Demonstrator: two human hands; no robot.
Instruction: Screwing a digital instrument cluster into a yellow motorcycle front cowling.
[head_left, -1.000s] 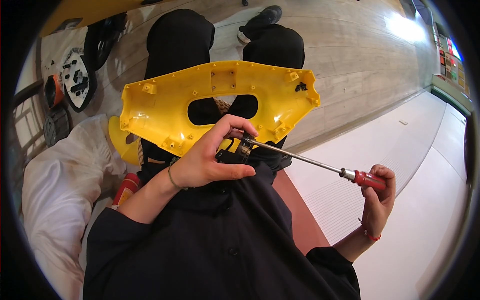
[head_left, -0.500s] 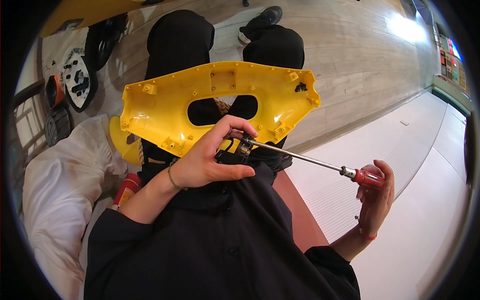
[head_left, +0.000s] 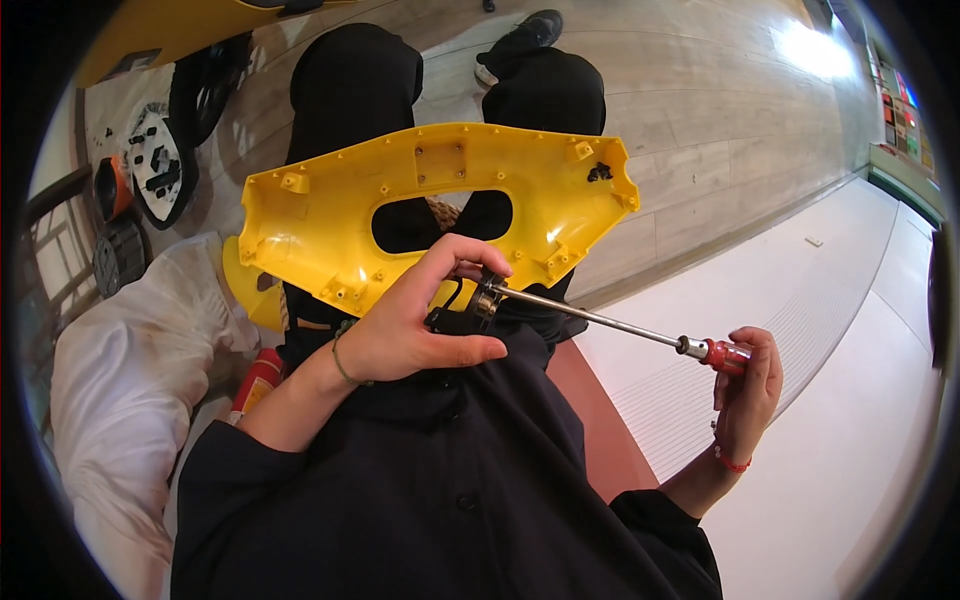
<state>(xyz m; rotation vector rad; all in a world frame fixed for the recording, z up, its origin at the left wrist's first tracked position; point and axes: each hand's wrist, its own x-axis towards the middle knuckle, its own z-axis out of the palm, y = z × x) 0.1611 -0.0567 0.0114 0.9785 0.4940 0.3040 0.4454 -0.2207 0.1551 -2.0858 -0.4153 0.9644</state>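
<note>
- At the far left, a black and white plastic part (head_left: pixel 158 180) and a ridged black wheel (head_left: pixel 122 258) are lying on the floor, with a crumpled white cloth (head_left: pixel 130 370) beside them; nothing there is seen to have shifted over the last second.
- The large yellow moulded plastic shell with an oval opening (head_left: pixel 330 220) is being held over the lap, underside up, and is staying at the same tilt as a second ago.
- The left hand (head_left: pixel 415 325) is being kept curled under the shell's lower edge, its fingers (head_left: pixel 462 252) clenched around a small black fitting with a round metal-ringed end (head_left: pixel 468 308), which is being pressed against the shell.
- The long steel shaft of the red-handled screwdriver (head_left: pixel 600 322) is being kept seated in that fitting, the tip not having left it across the three pictures.
- The right hand (head_left: pixel 748 385) is being re-gripped: half a second ago its fingers were spread off the red handle, and now they are being closed around it (head_left: pixel 722 353) again.
- This loosening and re-closing is being read as one turn ended and another being started, so a fastener is judged to be partway driven, though the direction of turning cannot be told.
</note>
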